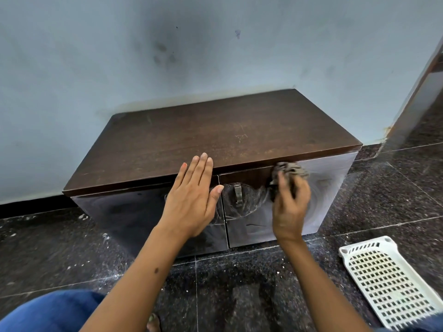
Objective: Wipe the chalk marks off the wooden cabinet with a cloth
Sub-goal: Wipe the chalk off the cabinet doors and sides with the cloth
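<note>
On cabinet (239,140) right door, right hand (291,207) grip clutches cloth (288,171) mid-wipe, left hand (191,200) flat and released; chalk swirls (247,207) remain, roughly half done.

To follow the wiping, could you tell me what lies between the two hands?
In the head view, the metal handle on the cabinet door.

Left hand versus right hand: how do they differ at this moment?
The left hand lies flat, fingers straight, over the cabinet's front edge; the right hand is curled, gripping a crumpled cloth. The left holds nothing; the right presses the cloth against the right door. Both are bare.
</note>
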`<action>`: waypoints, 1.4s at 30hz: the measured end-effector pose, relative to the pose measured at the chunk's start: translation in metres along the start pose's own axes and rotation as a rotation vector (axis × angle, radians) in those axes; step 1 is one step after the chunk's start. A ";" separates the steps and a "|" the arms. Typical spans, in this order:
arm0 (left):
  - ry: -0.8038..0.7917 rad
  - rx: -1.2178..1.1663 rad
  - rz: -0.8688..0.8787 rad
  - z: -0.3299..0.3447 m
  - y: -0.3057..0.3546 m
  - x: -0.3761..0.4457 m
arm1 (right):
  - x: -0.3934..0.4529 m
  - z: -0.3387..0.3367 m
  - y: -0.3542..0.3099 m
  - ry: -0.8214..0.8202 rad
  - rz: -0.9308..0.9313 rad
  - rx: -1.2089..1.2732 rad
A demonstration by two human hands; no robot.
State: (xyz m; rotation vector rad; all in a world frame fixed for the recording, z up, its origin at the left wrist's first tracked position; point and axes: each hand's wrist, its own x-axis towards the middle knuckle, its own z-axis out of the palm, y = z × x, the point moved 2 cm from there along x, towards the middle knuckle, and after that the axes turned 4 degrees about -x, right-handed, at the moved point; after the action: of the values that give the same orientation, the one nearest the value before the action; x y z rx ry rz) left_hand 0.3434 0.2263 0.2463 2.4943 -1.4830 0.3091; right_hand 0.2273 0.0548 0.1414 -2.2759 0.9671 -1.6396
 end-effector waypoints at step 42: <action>-0.094 -0.385 -0.122 -0.011 -0.002 0.009 | -0.012 0.008 -0.081 -0.005 0.132 0.323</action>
State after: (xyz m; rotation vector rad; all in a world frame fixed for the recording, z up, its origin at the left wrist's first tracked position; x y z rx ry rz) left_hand 0.3484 0.2235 0.2595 2.2966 -1.2710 -0.1080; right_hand 0.2645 0.1229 0.1683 -1.9609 0.7679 -1.6005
